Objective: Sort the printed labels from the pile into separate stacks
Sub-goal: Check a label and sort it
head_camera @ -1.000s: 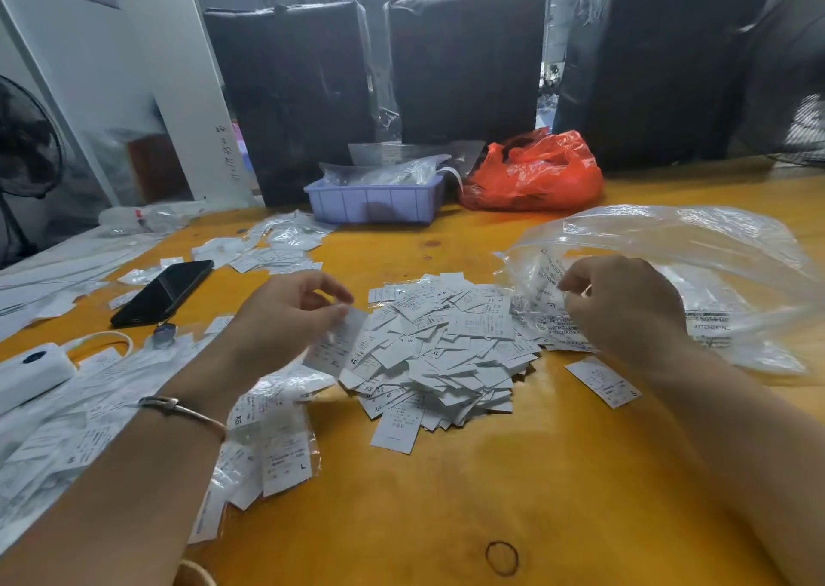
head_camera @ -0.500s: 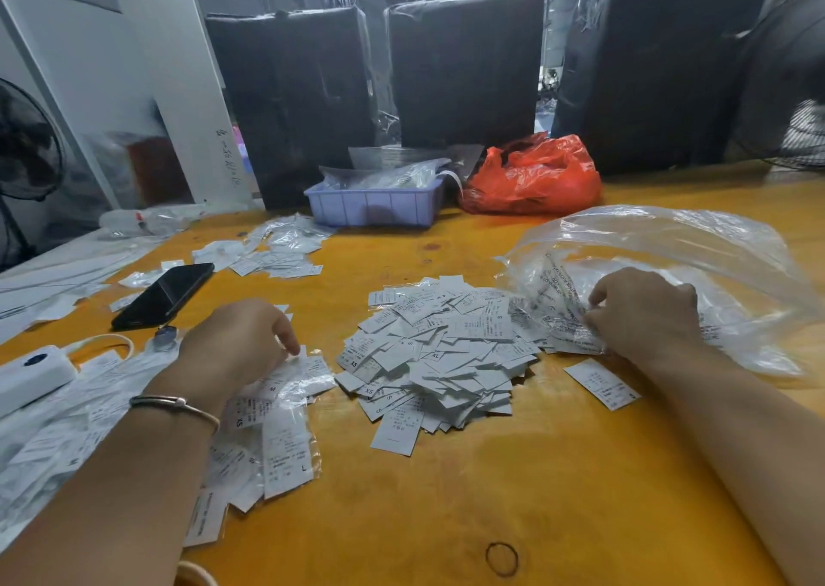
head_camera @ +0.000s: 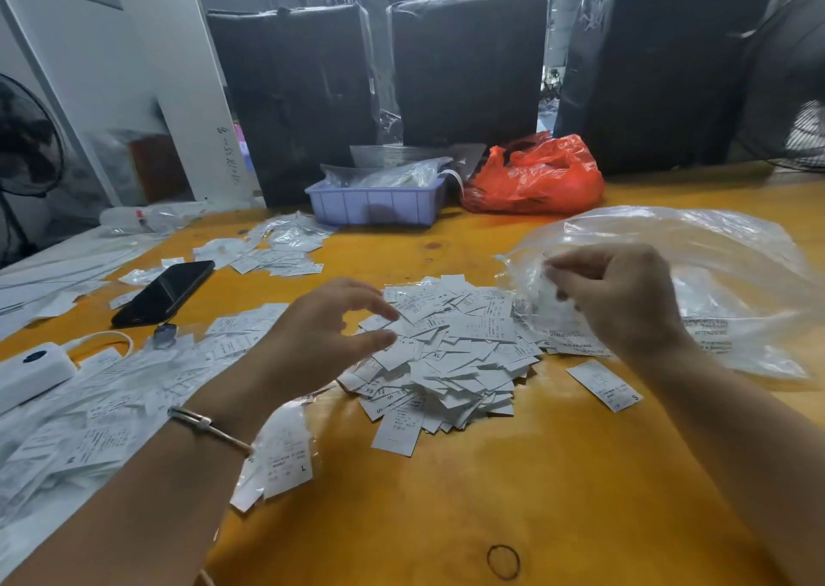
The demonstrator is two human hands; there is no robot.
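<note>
The label pile [head_camera: 451,353] is lying mid-table [head_camera: 491,487] — the phone [head_camera: 165,293] sitting to its left, the plastic bag [head_camera: 723,281] to its right, and the tray [head_camera: 377,201] standing behind, with a lone label [head_camera: 605,384] lying just right of the pile.

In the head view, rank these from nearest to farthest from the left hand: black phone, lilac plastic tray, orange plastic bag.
From the left hand:
1. Black phone, to its left.
2. Lilac plastic tray, beyond it at the table's back.
3. Orange plastic bag, right of the tray.

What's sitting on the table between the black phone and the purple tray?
In the head view, loose printed labels and small clear bags lie scattered between the phone and the purple tray.
</note>
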